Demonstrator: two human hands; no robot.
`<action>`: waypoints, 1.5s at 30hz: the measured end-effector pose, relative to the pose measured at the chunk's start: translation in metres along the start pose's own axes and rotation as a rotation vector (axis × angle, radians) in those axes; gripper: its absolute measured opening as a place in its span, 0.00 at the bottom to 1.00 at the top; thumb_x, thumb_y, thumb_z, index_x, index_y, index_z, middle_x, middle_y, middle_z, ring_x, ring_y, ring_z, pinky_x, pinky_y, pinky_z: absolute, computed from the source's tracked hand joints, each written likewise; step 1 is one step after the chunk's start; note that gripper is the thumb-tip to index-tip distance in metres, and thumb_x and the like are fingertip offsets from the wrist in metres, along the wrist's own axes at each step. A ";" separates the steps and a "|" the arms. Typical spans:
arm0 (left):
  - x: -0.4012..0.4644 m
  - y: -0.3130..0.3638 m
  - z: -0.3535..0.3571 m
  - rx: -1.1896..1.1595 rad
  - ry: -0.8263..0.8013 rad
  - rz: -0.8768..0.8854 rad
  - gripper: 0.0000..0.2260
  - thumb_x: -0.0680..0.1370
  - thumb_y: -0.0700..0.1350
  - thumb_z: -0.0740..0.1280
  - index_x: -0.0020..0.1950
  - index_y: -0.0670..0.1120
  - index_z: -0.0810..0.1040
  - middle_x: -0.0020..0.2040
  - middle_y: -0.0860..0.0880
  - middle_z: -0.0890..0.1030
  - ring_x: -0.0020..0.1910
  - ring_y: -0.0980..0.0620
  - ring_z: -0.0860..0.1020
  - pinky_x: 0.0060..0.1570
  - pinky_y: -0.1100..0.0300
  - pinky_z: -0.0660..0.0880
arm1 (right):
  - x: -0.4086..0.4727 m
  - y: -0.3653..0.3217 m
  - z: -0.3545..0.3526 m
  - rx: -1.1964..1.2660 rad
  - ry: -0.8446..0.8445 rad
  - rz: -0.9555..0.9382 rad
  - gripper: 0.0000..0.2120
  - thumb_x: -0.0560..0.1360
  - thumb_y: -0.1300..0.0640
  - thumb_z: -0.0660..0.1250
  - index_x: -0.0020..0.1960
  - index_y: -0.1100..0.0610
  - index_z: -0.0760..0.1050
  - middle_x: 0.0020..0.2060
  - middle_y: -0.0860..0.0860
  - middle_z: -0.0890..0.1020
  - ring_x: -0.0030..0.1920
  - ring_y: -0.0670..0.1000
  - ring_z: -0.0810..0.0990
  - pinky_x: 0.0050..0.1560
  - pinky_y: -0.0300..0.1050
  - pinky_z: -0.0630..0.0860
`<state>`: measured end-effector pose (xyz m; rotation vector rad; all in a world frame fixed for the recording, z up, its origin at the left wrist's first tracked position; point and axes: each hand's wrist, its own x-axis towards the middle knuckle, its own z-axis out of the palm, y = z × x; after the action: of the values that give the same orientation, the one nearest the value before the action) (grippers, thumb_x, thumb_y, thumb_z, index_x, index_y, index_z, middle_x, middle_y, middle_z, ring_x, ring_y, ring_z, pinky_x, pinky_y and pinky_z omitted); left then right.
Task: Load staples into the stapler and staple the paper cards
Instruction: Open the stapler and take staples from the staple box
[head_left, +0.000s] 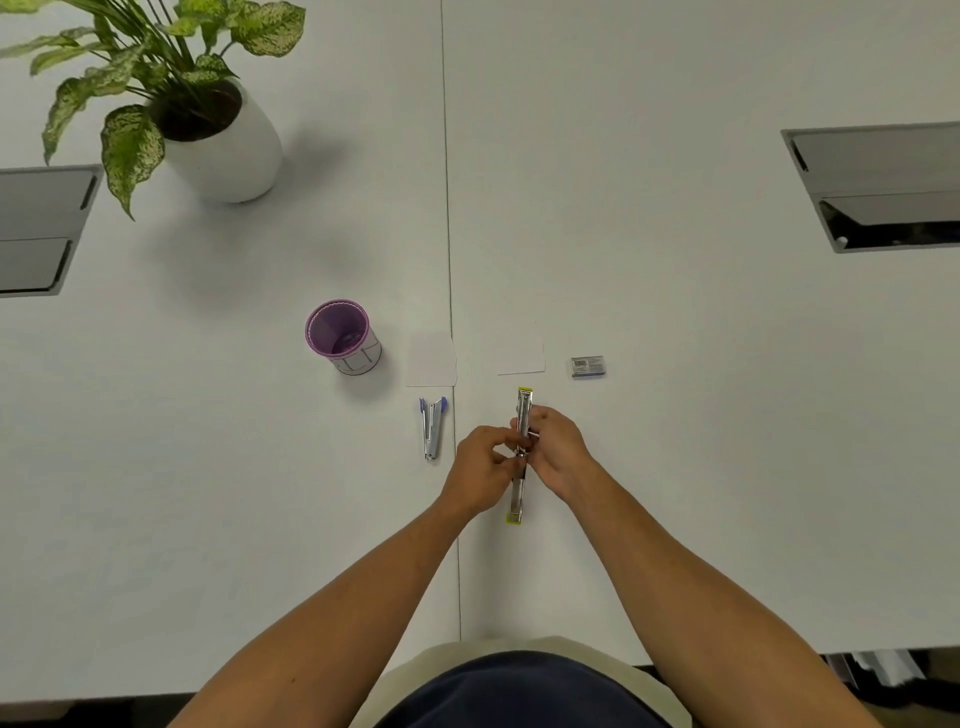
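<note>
Both hands, left hand (480, 465) and right hand (553, 447), grip the opened stapler (522, 457); seemingly loading, a staple strip could slip out.

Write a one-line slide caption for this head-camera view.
Both hands, left and right, work on the opened stapler near two paper cards and a staple box.

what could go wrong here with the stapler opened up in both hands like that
The stapler is swung fully open and held at its hinge by the left hand and right hand, so fingers there could get pinched if it snaps shut. The staple box lies beyond it; reaching over could shift the paper cards.
</note>
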<state>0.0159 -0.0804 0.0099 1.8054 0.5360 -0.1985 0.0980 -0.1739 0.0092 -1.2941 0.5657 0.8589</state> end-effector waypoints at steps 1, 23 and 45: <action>0.003 -0.002 0.001 -0.019 0.001 -0.010 0.11 0.75 0.32 0.69 0.53 0.45 0.81 0.55 0.46 0.77 0.38 0.48 0.84 0.44 0.58 0.81 | 0.003 0.000 -0.002 -0.030 0.002 -0.009 0.10 0.79 0.68 0.56 0.48 0.62 0.76 0.39 0.57 0.77 0.40 0.54 0.76 0.48 0.52 0.78; 0.059 -0.021 0.018 0.147 0.085 -0.091 0.08 0.74 0.32 0.69 0.50 0.42 0.82 0.49 0.42 0.82 0.42 0.49 0.82 0.44 0.67 0.76 | 0.057 -0.038 -0.074 -0.868 0.265 -0.460 0.11 0.78 0.62 0.65 0.60 0.60 0.76 0.50 0.57 0.80 0.47 0.52 0.78 0.54 0.48 0.77; 0.061 -0.015 0.013 0.301 -0.009 -0.152 0.10 0.74 0.42 0.72 0.54 0.44 0.81 0.47 0.46 0.83 0.45 0.48 0.81 0.51 0.52 0.79 | 0.077 -0.053 -0.088 -1.429 0.307 -0.573 0.14 0.77 0.63 0.67 0.62 0.62 0.72 0.57 0.61 0.75 0.55 0.60 0.75 0.49 0.53 0.76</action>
<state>0.0641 -0.0737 -0.0313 2.0537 0.6652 -0.4098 0.1937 -0.2443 -0.0381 -2.7267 -0.3482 0.5053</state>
